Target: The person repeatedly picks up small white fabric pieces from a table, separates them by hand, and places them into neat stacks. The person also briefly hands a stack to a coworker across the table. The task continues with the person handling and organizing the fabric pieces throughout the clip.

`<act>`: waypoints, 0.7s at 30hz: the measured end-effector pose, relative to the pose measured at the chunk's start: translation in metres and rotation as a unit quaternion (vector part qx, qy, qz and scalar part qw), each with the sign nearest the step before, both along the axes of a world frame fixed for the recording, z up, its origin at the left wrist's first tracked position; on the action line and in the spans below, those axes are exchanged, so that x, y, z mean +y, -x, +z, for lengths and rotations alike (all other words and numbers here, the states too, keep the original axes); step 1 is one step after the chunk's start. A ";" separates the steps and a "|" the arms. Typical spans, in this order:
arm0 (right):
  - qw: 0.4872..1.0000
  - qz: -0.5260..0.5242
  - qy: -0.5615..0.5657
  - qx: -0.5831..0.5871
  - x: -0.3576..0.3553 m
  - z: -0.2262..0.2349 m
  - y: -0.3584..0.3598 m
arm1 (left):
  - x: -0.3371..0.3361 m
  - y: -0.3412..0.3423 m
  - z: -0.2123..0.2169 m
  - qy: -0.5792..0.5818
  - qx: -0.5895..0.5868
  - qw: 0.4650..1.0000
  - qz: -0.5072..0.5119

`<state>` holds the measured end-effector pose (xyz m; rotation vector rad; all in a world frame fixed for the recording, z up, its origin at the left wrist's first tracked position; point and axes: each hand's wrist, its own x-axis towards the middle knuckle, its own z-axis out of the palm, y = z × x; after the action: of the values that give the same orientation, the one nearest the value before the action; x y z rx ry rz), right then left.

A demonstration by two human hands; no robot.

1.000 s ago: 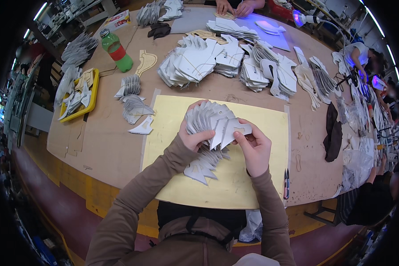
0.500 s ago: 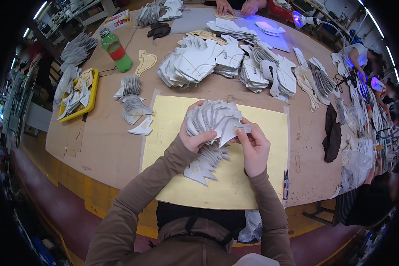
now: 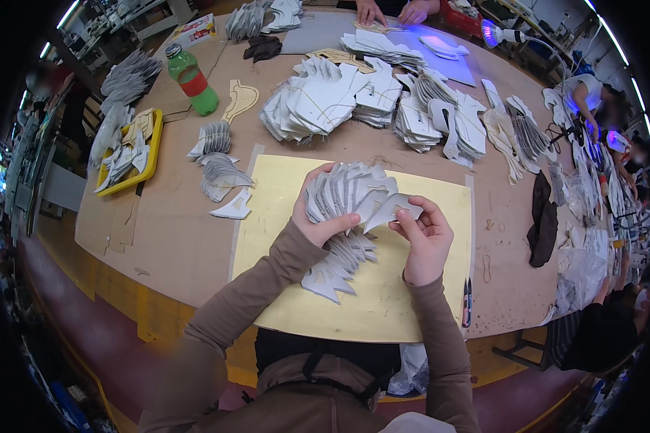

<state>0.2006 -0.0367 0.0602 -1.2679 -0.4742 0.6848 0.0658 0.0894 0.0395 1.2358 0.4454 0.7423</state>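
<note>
1. Evidently within easy reach, small black-handled snips [image 3: 467,303] lie at the right edge of the yellow sheet [image 3: 404,307], whose side strips look like tape, probably against sliding.
2. A lower fan of grey-white pieces [image 3: 328,278] rests on that sheet, its overlap leaving single edges exposed.
3. Just above it, the left hand [image 3: 314,227] wraps a thick fan of cut pieces [image 3: 341,191], thumb across the front, seemingly so the bundle cannot slip apart.
4. The right hand's grip is narrow: thumb and fingers pinch one piece [image 3: 388,209] at its notched end, perhaps because that tab sticks out.
5. Farther left on the table [image 3: 166,242], a yellow tray [image 3: 154,144] contains loose pieces, its raised rim presumably corralling them.
6. Beyond, large white stacks [image 3: 312,101] appear banded, likely to hold them together.
7. Across the far side, a co-worker's hands [image 3: 372,13] work near a bluish lamp [image 3: 489,33], angled apparently to light that spot.
</note>
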 end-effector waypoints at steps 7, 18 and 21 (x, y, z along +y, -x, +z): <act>0.999 -0.014 -0.035 -0.040 0.000 0.001 -0.001 | 0.004 -0.001 -0.009 0.032 -0.022 0.999 -0.014; 0.993 0.055 -0.007 -0.108 0.001 -0.007 -0.004 | 0.001 0.004 0.003 -0.059 0.006 0.998 -0.034; 0.996 0.026 0.019 -0.080 -0.004 -0.003 -0.006 | 0.001 0.004 0.001 -0.076 0.018 0.997 -0.022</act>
<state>0.2068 -0.0405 0.0573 -1.3572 -0.6295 0.6408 0.0621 0.0909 0.0409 1.3989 0.3956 0.7277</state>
